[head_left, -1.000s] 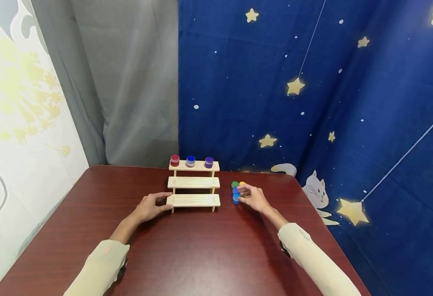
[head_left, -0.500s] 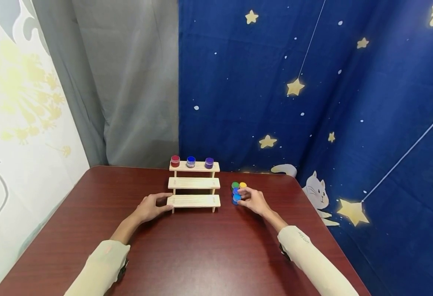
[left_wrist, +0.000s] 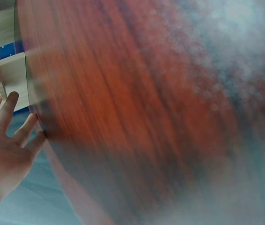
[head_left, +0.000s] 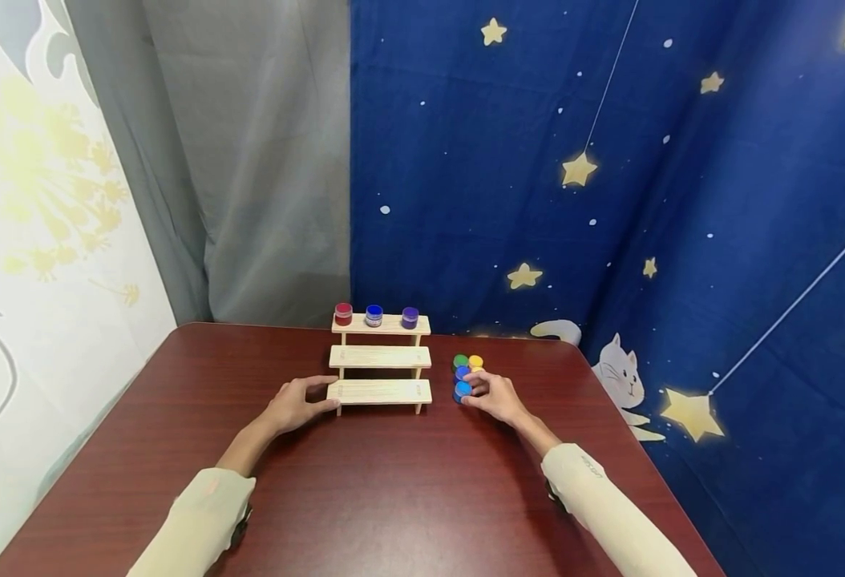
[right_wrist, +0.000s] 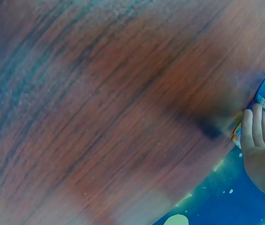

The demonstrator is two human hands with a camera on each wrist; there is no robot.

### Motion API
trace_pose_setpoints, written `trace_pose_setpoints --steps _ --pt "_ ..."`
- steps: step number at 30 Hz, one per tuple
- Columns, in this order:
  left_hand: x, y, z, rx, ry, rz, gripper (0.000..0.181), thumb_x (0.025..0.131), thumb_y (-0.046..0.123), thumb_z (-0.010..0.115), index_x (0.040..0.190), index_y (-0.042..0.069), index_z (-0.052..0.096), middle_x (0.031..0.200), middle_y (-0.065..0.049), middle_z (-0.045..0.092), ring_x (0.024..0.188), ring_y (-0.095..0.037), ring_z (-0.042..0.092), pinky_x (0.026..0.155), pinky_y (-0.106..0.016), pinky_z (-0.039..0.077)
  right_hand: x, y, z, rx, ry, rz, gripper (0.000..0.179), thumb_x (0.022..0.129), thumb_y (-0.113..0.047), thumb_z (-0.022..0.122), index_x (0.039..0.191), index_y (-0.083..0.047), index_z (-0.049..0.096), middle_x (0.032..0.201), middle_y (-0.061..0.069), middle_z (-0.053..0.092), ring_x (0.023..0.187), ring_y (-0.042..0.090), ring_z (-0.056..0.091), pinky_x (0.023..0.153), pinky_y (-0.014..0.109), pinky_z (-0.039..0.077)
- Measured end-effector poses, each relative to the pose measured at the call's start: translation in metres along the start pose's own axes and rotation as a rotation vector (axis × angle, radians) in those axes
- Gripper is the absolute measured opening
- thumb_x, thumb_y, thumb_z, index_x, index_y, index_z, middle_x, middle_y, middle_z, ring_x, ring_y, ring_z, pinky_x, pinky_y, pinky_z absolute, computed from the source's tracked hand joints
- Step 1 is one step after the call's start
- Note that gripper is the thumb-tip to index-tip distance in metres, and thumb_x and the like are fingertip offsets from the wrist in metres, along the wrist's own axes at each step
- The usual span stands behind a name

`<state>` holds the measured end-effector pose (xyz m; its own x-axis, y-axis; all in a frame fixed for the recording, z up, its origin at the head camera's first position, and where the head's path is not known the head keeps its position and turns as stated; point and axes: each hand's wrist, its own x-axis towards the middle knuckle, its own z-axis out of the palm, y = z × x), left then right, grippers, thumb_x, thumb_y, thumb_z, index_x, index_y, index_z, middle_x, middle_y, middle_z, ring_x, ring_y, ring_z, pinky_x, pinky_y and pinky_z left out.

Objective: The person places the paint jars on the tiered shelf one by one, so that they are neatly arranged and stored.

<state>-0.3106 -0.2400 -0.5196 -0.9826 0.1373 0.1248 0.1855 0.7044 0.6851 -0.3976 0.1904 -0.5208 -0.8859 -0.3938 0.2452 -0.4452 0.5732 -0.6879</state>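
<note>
A three-step wooden display stand [head_left: 379, 391] stands near the table's far side. My left hand [head_left: 294, 405] holds the left end of its lowest step, thumb at the front edge and forefinger behind. In the left wrist view, the other fingers [left_wrist: 3, 117] are spread beside the stand. My right hand [head_left: 498, 397] pinches a light blue paint jar [head_left: 462, 392] to the right of the stand, also seen at the right wrist view's edge. Close behind it are a darker blue jar [head_left: 461, 373], a green jar [head_left: 460, 362] and a yellow-lidded jar [head_left: 475, 361], partly covered by the hand.
On the top step sit a red jar [head_left: 343, 314], a blue jar [head_left: 373, 316] and a purple jar [head_left: 410, 318]. The dark red-brown table [head_left: 379, 497] reaches back to a grey curtain [head_left: 278, 160] and a starry blue curtain [head_left: 466, 160].
The fingers of my right hand have come down and closed around the light blue jar, which has barely shifted. My left hand keeps its place on the stand.
</note>
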Motion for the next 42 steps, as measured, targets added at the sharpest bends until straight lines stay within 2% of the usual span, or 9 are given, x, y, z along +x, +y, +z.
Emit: trace_pose_setpoints --steps 8,20,27,34,42 --pt "0.002 0.002 0.000 -0.001 0.001 0.005 0.053 0.094 0.035 0.079 0.142 0.015 0.066 0.139 -0.024 0.063 0.129 -0.041 0.059 0.101 -0.063 0.047 0.000 -0.001 -0.003 0.000 0.007 0.001 0.038 0.085 -0.004 0.086 0.120 0.002 0.072 0.107 0.018 0.076 0.094 0.031 0.076 0.085 0.041 0.061" --pt "0.002 0.001 -0.001 0.000 0.000 0.006 0.053 0.094 0.035 0.078 0.141 0.015 0.066 0.139 -0.024 0.064 0.129 -0.042 0.059 0.101 -0.064 0.047 0.000 -0.006 -0.006 -0.006 0.033 0.002 0.039 0.085 -0.008 0.087 0.120 0.000 0.073 0.105 0.015 0.077 0.092 0.027 0.076 0.083 0.036 0.061" --pt "0.002 0.001 -0.001 -0.005 0.006 0.023 0.052 0.094 0.034 0.079 0.140 0.014 0.066 0.139 -0.023 0.063 0.129 -0.042 0.059 0.103 -0.063 0.046 0.003 -0.010 -0.010 -0.019 0.017 0.003 0.041 0.086 -0.011 0.087 0.123 -0.002 0.073 0.107 0.014 0.077 0.093 0.024 0.076 0.086 0.037 0.061" --pt "0.002 0.001 -0.002 -0.017 0.013 0.038 0.054 0.093 0.032 0.081 0.139 0.010 0.065 0.138 -0.022 0.065 0.129 -0.041 0.060 0.105 -0.062 0.045 0.010 -0.022 -0.014 -0.023 0.032 -0.039 0.039 0.084 -0.008 0.088 0.120 0.000 0.074 0.100 0.014 0.078 0.091 0.028 0.076 0.084 0.041 0.061" --pt "0.001 0.001 -0.002 -0.020 0.010 0.026 0.057 0.092 0.033 0.082 0.139 0.008 0.065 0.136 -0.022 0.066 0.133 -0.042 0.056 0.106 -0.062 0.044 0.020 -0.031 -0.017 -0.044 0.033 -0.055 0.038 0.085 -0.011 0.087 0.119 -0.001 0.073 0.098 0.014 0.078 0.089 0.024 0.076 0.082 0.034 0.061"
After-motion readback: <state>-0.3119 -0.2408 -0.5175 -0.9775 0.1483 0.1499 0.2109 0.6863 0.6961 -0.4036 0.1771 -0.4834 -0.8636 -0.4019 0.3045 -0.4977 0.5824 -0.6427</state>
